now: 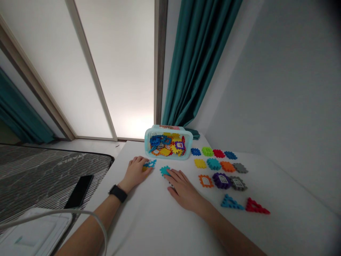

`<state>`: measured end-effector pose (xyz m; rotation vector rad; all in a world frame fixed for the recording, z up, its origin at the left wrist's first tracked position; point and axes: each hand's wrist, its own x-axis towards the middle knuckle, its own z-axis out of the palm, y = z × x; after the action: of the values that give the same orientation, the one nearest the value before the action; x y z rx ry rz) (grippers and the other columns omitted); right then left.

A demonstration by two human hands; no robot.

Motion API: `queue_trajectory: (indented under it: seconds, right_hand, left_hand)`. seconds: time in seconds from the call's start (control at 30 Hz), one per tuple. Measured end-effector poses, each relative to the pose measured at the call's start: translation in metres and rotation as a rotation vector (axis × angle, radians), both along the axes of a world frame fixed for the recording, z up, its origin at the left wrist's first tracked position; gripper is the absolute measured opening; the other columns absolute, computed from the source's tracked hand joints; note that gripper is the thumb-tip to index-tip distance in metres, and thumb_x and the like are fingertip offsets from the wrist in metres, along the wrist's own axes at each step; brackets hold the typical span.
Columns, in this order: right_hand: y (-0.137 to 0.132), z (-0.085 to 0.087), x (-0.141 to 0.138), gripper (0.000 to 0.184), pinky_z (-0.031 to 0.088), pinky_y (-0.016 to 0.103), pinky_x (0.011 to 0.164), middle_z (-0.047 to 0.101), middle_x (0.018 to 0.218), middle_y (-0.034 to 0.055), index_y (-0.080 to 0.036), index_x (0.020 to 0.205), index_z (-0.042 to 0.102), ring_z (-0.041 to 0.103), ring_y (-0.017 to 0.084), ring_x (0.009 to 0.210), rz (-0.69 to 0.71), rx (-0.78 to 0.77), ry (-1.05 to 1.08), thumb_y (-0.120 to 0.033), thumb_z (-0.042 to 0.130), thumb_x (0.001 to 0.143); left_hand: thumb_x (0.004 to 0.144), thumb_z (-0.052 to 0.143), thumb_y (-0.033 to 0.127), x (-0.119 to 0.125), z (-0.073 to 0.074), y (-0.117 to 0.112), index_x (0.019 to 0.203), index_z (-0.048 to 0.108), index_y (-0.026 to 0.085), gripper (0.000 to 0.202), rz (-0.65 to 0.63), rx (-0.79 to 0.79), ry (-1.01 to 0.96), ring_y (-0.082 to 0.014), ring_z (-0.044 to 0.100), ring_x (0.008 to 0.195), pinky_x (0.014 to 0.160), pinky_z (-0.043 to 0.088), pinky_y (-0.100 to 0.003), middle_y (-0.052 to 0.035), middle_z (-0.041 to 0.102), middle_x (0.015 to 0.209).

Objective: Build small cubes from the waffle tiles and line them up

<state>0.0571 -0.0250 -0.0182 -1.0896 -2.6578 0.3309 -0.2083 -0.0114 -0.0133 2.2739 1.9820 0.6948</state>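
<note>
My left hand [136, 172] rests on the white table [149, 220], thumb and forefinger around a blue triangular building piece [151, 163]. A bit of yellow shows beneath those fingers; how it joins the blue piece is hidden. With its fingers stretched out flat, my right hand [185, 188] touches the edge of a teal notched square piece [164, 170]. Something small and greyish peeks out between its thumb and fingers, too covered to name. Just beyond both hands, a pale-blue plastic bin [146, 145] lies with its opening toward me, full of mixed colourful pieces.
On the right, sorted rows hold notched squares, such as a yellow one [200, 163] and a purple window piece [221, 180]. Nearer me are a blue triangle [231, 202] and a red triangle [256, 206]. A white cable [87, 212] crosses my left forearm; a black phone [79, 191] lies left.
</note>
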Motion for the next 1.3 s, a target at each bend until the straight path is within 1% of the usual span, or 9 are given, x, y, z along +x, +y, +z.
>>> queue_trajectory:
  seconds: [0.17, 0.3, 0.4, 0.53, 0.63, 0.77, 0.9, 1.1, 1.3]
  right_hand:
    - [-0.002, -0.004, 0.001, 0.052, 0.026, 0.053, 0.122, 0.042, 0.158, 0.0060, -0.026, 0.151, 0.042, 0.033, 0.025, 0.148, 0.002, 0.032, 0.023, -0.026, 0.043, 0.099]
    - [-0.002, -0.005, 0.002, 0.049, 0.029, 0.055, 0.121, 0.046, 0.155, 0.0079, -0.026, 0.147, 0.047, 0.036, 0.026, 0.146, 0.012, 0.053, 0.078, -0.024, 0.047, 0.097]
    - [-0.003, -0.007, 0.004, 0.048, 0.032, 0.056, 0.120, 0.048, 0.153, 0.0099, -0.025, 0.144, 0.050, 0.039, 0.027, 0.145, 0.017, 0.067, 0.137, -0.021, 0.050, 0.095]
    - [-0.004, -0.007, 0.007, 0.052, 0.038, 0.052, 0.118, 0.048, 0.152, 0.0112, -0.023, 0.144, 0.049, 0.041, 0.027, 0.143, -0.005, 0.070, 0.245, -0.017, 0.053, 0.092]
    - [-0.005, -0.004, 0.008, 0.054, 0.041, 0.051, 0.116, 0.047, 0.151, 0.0117, -0.024, 0.145, 0.046, 0.042, 0.027, 0.142, -0.052, 0.080, 0.339, -0.016, 0.052, 0.092]
    - [-0.006, 0.004, 0.010, 0.053, 0.043, 0.052, 0.114, 0.047, 0.150, 0.0126, -0.024, 0.145, 0.043, 0.044, 0.027, 0.140, -0.105, 0.143, 0.440, -0.017, 0.050, 0.093]
    - [-0.004, 0.010, 0.014, 0.051, 0.046, 0.050, 0.111, 0.051, 0.146, 0.0126, -0.025, 0.145, 0.044, 0.049, 0.026, 0.135, -0.120, 0.246, 0.520, -0.015, 0.047, 0.095]
    - [0.002, 0.009, 0.017, 0.035, 0.046, 0.053, 0.108, 0.070, 0.116, 0.0075, -0.025, 0.123, 0.060, 0.063, 0.024, 0.112, -0.035, 0.400, 0.564, -0.009, 0.049, 0.094]
    - [0.005, 0.012, 0.022, 0.028, 0.049, 0.050, 0.105, 0.072, 0.109, 0.0068, -0.024, 0.116, 0.063, 0.066, 0.021, 0.103, 0.050, 0.491, 0.520, -0.009, 0.050, 0.097]
  left_hand:
    - [0.088, 0.066, 0.040, 0.010, 0.003, 0.004, 0.105, 0.066, 0.022, 0.024, 0.038, -0.044, 0.082, -0.0304, 0.058, 0.111, 0.093, 0.042, -0.044, -0.0088, 0.066, 0.112]
    - [0.086, 0.068, 0.032, 0.015, 0.008, 0.008, 0.099, 0.065, 0.021, 0.018, -0.026, -0.052, 0.129, -0.0283, 0.060, 0.105, 0.087, 0.043, -0.040, -0.0075, 0.069, 0.106]
    - [0.087, 0.068, 0.031, 0.021, 0.015, 0.008, 0.101, 0.064, 0.022, 0.017, -0.081, -0.029, 0.149, -0.0266, 0.062, 0.102, 0.089, 0.042, -0.040, -0.0059, 0.070, 0.103]
    - [0.090, 0.067, 0.022, 0.030, 0.023, 0.003, 0.107, 0.063, 0.022, 0.017, -0.226, 0.217, 0.311, -0.0262, 0.061, 0.104, 0.094, 0.040, -0.043, -0.0071, 0.070, 0.106]
    - [0.092, 0.066, 0.021, 0.036, 0.027, 0.000, 0.110, 0.063, 0.020, 0.018, -0.303, 0.417, 0.382, -0.0253, 0.062, 0.099, 0.093, 0.042, -0.043, -0.0076, 0.070, 0.102]
    - [0.093, 0.066, 0.026, 0.043, 0.028, -0.006, 0.112, 0.063, 0.019, 0.020, -0.351, 0.586, 0.334, -0.0254, 0.062, 0.099, 0.091, 0.047, -0.044, -0.0087, 0.070, 0.107]
    - [0.091, 0.070, 0.026, 0.050, 0.027, -0.015, 0.109, 0.063, 0.019, 0.020, -0.430, 0.686, 0.242, -0.0265, 0.060, 0.111, 0.098, 0.049, -0.047, -0.0105, 0.069, 0.117]
    - [0.091, 0.069, 0.025, 0.055, 0.024, -0.025, 0.113, 0.061, 0.021, 0.024, -0.535, 0.727, 0.213, -0.0264, 0.056, 0.121, 0.109, 0.044, -0.055, -0.0095, 0.066, 0.124]
    - [0.093, 0.068, 0.031, 0.057, 0.025, -0.030, 0.117, 0.060, 0.018, 0.028, -0.568, 0.695, 0.149, -0.0262, 0.055, 0.122, 0.110, 0.046, -0.053, -0.0114, 0.065, 0.124]
